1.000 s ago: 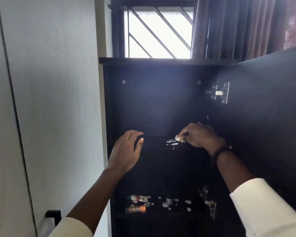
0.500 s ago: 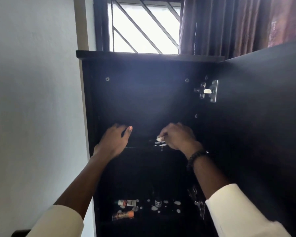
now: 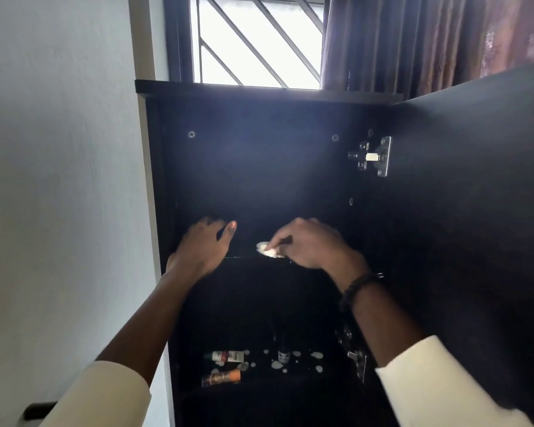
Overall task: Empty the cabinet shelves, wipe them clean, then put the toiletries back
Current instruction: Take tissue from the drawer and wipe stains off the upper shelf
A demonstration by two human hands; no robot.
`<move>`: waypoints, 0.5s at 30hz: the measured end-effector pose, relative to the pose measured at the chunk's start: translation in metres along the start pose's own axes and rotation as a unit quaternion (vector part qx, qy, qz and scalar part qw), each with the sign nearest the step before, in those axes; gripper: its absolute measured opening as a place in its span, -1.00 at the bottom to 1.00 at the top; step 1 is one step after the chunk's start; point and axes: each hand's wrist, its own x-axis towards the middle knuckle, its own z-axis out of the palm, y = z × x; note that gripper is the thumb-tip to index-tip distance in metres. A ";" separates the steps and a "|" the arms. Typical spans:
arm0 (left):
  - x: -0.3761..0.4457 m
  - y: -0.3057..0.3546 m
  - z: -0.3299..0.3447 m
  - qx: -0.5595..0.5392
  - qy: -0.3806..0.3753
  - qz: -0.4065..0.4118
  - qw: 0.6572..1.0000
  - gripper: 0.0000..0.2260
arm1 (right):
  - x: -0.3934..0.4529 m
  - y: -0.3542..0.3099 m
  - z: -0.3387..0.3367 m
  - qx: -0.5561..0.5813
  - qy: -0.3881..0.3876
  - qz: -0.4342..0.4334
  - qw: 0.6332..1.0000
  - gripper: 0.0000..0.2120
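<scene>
Dark cabinet (image 3: 259, 167) fills frame centre, door (image 3: 475, 195) swung open at right. Right hand (image 3: 313, 245) pinches a small white wad (image 3: 267, 250) on the upper shelf edge (image 3: 244, 257), fingers closed on it. Left hand (image 3: 202, 248) rests open and flat at centre left, holding nothing. Toiletries (image 3: 225, 365) lie on the lower shelf, bottom centre. Versus half a second ago: both hands sit in much the same spots on the shelf; the white wad shows more clearly

Barred window (image 3: 253, 41), brown curtain (image 3: 429, 41), white wall (image 3: 59, 149)
</scene>
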 end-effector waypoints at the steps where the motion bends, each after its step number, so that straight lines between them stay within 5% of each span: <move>1: -0.001 0.000 -0.001 -0.002 -0.002 0.001 1.000 -0.55 | -0.003 0.011 -0.007 -0.018 -0.012 0.022 1.000 -0.83; 5: -0.002 0.004 -0.002 -0.001 0.000 -0.002 1.000 -0.54 | -0.017 0.037 -0.010 -0.038 0.037 0.106 0.993 -0.79; 11: -0.002 0.006 -0.001 0.007 -0.002 -0.009 1.000 -0.53 | -0.017 0.003 0.021 0.009 0.088 -0.003 0.996 -0.77; 15: -0.004 0.003 -0.002 0.010 -0.007 0.003 1.000 -0.55 | -0.024 0.029 -0.001 0.001 0.054 0.053 0.997 -0.85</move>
